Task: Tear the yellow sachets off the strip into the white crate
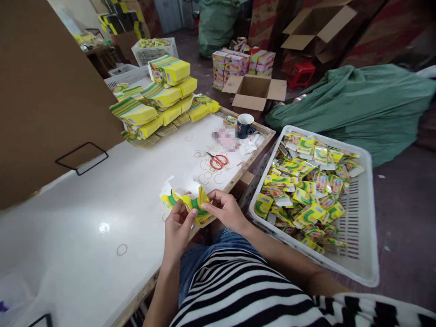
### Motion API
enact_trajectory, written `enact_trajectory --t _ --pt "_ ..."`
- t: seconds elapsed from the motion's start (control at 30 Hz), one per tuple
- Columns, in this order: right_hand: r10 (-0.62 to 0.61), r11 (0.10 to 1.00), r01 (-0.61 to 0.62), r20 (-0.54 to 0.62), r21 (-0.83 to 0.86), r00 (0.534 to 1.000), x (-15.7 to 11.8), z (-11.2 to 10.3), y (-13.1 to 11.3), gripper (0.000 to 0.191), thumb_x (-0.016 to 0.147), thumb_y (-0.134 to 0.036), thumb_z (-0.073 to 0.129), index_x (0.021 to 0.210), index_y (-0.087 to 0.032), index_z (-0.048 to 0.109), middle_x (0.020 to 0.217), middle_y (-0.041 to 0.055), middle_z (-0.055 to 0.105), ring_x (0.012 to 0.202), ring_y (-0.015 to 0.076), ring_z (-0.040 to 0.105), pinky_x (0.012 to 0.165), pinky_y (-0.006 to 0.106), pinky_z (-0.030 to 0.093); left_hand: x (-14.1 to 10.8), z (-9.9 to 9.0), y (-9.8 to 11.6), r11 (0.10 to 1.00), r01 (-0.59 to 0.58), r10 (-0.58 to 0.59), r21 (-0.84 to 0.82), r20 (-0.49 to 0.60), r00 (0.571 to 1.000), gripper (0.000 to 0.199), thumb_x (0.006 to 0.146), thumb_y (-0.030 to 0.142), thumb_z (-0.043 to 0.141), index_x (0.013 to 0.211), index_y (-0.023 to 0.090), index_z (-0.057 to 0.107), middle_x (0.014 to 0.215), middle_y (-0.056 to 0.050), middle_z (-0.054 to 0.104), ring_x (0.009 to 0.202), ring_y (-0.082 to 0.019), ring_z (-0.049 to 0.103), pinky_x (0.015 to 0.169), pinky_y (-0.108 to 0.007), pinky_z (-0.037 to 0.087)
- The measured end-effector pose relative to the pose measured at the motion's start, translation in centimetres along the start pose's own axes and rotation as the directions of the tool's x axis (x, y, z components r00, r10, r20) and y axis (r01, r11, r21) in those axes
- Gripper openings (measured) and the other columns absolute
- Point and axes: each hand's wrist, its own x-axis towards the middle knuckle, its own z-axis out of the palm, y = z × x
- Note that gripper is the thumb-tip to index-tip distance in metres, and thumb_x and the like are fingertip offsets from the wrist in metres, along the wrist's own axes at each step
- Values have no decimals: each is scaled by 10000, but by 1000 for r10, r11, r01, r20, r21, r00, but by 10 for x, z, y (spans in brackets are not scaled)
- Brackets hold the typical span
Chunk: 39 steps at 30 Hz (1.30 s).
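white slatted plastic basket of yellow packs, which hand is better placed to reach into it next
Probably the right hand: it is nearer the white slatted plastic basket, which lies on that side. The left hand is farther away; both hold the open yellow-and-green cardboard box.

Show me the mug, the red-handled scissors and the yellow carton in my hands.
Mug [243,128]: head view, dark outer side.
Red-handled scissors [214,158]: head view, handles near the blades.
Yellow carton [195,203]: head view, printed panel.

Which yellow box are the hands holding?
The yellow box between the left hand and right hand, white flaps up; others lie in the basket or stacks.
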Motion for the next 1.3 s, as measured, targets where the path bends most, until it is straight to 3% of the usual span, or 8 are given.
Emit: enact_trajectory --t 0.2,0.43,0.53,0.63,0.73,1.0,1.17,1.3 --pt "-218 975 221 -101 20 971 -1 -12 -13 378 842 -328 651 1188 -234 529 972 25 627 618 101 511 554 235 426 -4 9 0 999 15 -18 30 103 995 339 760 359 732 1008 145 643 894 -58 718 839 -192 659 770 -278 515" --pt "-259 965 258 27 48 965 -5 -20 -11 272 892 -351 602 1134 -228 611 993 46 674 653 124 578 574 248 474 -14 11 -1 998 54 -47 -36 169 984 412 759 394 736 1062 129 650 956 -93 730 876 -227 672 797 -312 518" --pt "-320 947 320 80 12 944 -5 -26 -11 260 911 -351 580 1126 -219 644 1062 67 695 829 170 654 695 274 529 -17 10 -2 993 82 -63 -83 201 978 461 753 400 743 1111 127 646 1017 -116 731 925 -249 678 807 -325 525" --pt "-407 906 414 80 -92 910 -3 -30 -12 267 920 -319 576 1158 -228 655 1102 77 702 975 200 658 795 301 538 -19 11 -1 995 19 -4 -95 148 989 437 784 404 714 1126 139 651 1094 -125 719 990 -249 668 829 -315 520" --pt "-474 856 483 93 -182 875 -3 -30 -16 271 922 -309 574 1170 -241 658 1098 77 709 997 208 657 834 325 541 -18 13 0 998 -14 18 -69 55 998 396 780 422 712 1058 140 688 1068 -123 732 970 -244 677 852 -326 519" --pt "-446 867 465 141 -176 884 -5 -25 -24 249 947 -302 514 1136 -243 665 1038 72 722 970 210 668 847 345 541 -17 16 -4 995 -15 7 -95 -85 996 380 700 436 774 919 147 659 857 -77 749 796 -203 684 754 -305 531" --pt "-374 917 382 84 -117 923 -2 -26 -18 284 908 -362 587 1151 -228 650 1083 81 706 929 204 670 792 313 540 -26 17 -2 982 -43 52 -181 46 998 638 759 311 758 1271 254 382 908 -30 722 768 -157 676 727 -272 515" --pt "-326 942 332 103 -48 940 -3 -29 -19 241 898 -398 594 1037 -211 654 912 51 696 735 163 635 636 264 505 -30 13 0 988 -39 54 -152 99 994 490 767 291 750 1178 222 493 900 -34 691 783 -156 656 730 -262 505"
